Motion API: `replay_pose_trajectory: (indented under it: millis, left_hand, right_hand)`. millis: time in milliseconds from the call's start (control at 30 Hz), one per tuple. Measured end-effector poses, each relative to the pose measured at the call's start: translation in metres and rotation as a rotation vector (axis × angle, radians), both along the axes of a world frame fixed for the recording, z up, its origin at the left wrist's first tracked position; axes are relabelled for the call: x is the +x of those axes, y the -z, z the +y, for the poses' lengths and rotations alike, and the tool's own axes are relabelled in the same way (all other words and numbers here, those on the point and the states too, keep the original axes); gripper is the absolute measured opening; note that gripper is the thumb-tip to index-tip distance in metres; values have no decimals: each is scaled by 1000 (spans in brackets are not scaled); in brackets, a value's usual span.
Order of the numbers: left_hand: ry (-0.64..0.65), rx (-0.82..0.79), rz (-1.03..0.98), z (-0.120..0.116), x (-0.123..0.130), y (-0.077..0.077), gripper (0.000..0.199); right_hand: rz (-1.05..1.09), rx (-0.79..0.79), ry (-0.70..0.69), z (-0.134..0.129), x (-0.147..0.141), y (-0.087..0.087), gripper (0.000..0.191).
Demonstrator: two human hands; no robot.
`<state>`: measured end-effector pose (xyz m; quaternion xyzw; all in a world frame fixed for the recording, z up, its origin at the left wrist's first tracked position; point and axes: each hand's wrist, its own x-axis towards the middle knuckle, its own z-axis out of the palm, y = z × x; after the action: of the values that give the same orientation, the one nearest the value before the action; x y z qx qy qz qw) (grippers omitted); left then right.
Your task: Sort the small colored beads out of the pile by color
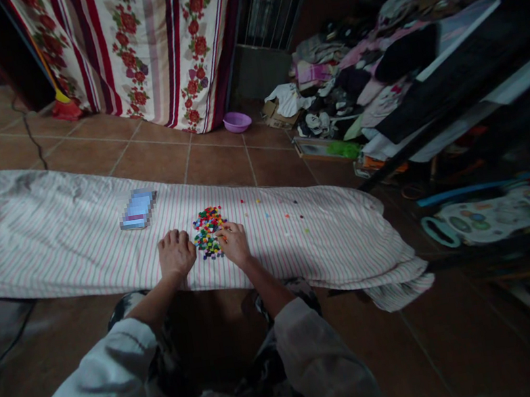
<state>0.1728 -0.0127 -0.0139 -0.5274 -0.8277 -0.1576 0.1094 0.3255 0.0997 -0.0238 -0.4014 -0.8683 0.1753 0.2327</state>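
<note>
A heap of small, brightly coloured pieces (208, 223) lies on a striped cloth (88, 251) in front of me. My left hand (176, 254) rests on the cloth just left of the heap, palm down, fingers loosely bent and slightly apart, with nothing visible in it. At the heap's right edge, my right hand (234, 243) has its thumb and fingertips pinched together over the pieces. Whatever sits between those fingertips is too small to make out. To the right, several single pieces (287, 216) are scattered apart on the cloth.
A phone (138, 209) with a lit, blurred screen lies left of the heap. Beyond the cloth-covered surface are a tiled floor (163, 150), a purple basin (237, 122), a floral curtain (127, 46) and a broom (64, 105). Clothes (365, 70) are piled at right.
</note>
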Motion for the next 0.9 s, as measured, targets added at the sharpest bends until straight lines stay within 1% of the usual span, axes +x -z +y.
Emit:
replay_pose_trajectory:
  millis: [200, 367, 733, 900]
  left_hand:
    - [8, 14, -23, -1, 0, -1, 25]
    - [16, 9, 15, -1, -1, 2, 26]
    - [7, 10, 36, -1, 0, 2, 27]
    - [7, 13, 22, -1, 0, 3, 28]
  right_hand:
    - [-44, -26, -19, -7, -10, -3, 17]
    - [-39, -14, -37, -9, -16, -5, 16]
    - [-31, -7, -50, -9, -17, -18, 13]
    - [-47, 15, -15, -11, -16, -22, 14]
